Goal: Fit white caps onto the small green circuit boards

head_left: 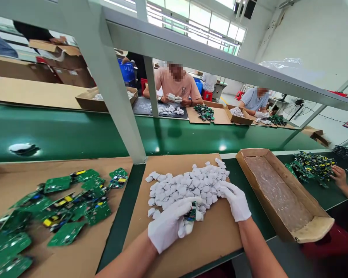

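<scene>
- The bench (124,216) is green, with brown cardboard sheets (208,239) laid over it; beyond it runs a glossy green conveyor belt (75,133) under a grey metal frame (116,96).
- The room is a bright workshop with high windows; other people sit across the belt at their own piles of parts.
- The left hand (166,224), in a white glove, has its grip closed around a small green circuit board (190,213) together with a white plastic piece (185,228) near the front of the cardboard.
- The board's long axis runs up and away from the person, tilted slightly right; its top end points toward the pile of white plastic pieces (188,185).
- The right hand (236,200), also gloved, rests on the right edge of that pile, fingers curled loosely; I cannot tell whether it holds a piece.
- Loose green circuit boards (63,208) lie scattered on the cardboard at left.
- An open cardboard box (284,193) lined with clear plastic sits at right, and beyond it another person's bare hand (339,177) touches a heap of boards (311,166).
</scene>
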`<action>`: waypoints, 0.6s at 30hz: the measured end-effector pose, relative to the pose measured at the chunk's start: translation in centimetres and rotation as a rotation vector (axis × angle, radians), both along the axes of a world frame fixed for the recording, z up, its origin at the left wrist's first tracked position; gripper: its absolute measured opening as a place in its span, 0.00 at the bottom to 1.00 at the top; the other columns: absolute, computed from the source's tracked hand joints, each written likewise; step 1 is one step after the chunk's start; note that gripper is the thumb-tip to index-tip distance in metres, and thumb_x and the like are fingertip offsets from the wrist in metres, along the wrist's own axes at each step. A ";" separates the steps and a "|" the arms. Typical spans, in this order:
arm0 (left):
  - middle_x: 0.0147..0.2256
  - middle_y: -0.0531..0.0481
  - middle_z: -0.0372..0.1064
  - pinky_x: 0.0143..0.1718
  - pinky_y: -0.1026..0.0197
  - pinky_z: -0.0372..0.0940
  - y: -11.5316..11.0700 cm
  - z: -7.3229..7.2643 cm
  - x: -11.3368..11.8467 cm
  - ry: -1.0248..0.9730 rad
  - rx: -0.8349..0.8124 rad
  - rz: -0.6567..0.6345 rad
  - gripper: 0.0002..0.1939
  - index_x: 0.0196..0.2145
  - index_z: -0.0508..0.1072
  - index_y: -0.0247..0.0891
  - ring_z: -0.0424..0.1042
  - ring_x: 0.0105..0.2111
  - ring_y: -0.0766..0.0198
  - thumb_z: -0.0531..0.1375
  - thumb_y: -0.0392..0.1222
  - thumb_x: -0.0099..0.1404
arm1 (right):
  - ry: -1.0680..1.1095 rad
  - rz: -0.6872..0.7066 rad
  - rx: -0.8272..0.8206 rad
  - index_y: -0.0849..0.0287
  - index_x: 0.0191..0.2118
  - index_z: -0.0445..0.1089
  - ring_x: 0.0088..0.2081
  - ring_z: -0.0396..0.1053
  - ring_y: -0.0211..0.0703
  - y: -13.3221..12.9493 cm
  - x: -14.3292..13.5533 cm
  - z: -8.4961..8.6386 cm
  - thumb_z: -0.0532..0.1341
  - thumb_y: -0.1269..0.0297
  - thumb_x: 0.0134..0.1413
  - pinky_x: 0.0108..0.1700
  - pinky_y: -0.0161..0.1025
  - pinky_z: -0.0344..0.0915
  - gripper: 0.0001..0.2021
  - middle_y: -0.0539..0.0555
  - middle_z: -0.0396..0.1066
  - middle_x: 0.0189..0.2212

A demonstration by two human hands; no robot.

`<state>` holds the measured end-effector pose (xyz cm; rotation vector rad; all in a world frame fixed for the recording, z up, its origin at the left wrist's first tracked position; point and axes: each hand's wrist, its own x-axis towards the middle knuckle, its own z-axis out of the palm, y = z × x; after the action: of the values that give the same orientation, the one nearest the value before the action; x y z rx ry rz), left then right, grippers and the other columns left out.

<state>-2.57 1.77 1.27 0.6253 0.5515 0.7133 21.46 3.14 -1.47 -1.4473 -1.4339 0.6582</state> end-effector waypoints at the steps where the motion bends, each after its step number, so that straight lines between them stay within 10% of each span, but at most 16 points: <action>1: 0.28 0.46 0.70 0.11 0.70 0.45 0.0 -0.1 0.1 0.005 -0.005 -0.005 0.22 0.44 0.71 0.36 0.62 0.15 0.73 0.60 0.52 0.56 | 0.009 -0.015 -0.010 0.53 0.41 0.73 0.41 0.73 0.48 0.0 0.0 0.0 0.56 0.59 0.54 0.40 0.44 0.72 0.13 0.53 0.75 0.40; 10: 0.27 0.47 0.70 0.12 0.71 0.49 0.7 -0.4 0.0 0.095 -0.004 -0.015 0.23 0.46 0.69 0.36 0.67 0.17 0.70 0.61 0.50 0.56 | -0.214 -0.005 -0.010 0.50 0.33 0.75 0.44 0.64 0.55 0.5 -1.4 3.7 0.67 0.62 0.37 0.49 0.50 0.60 0.11 0.56 0.70 0.39; 14: 0.26 0.48 0.70 0.12 0.71 0.51 0.6 -0.2 0.1 0.070 0.010 -0.020 0.17 0.42 0.70 0.36 0.66 0.16 0.71 0.61 0.46 0.56 | 0.096 0.057 -0.124 0.53 0.22 0.68 0.30 0.65 0.44 0.9 -0.9 3.2 0.68 0.59 0.35 0.31 0.40 0.63 0.09 0.51 0.68 0.29; 18: 0.30 0.46 0.72 0.13 0.71 0.54 0.5 -0.2 0.5 0.047 -0.010 -0.026 0.12 0.37 0.70 0.37 0.68 0.18 0.70 0.62 0.44 0.56 | 0.299 0.017 -0.178 0.51 0.36 0.65 0.16 0.53 0.34 1.0 0.0 1.2 0.57 0.50 0.50 0.16 0.33 0.48 0.12 0.49 0.66 0.27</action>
<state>-2.11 2.29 1.04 0.6399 0.5890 0.6729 21.49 4.17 -0.29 -1.4037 -1.1789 0.9892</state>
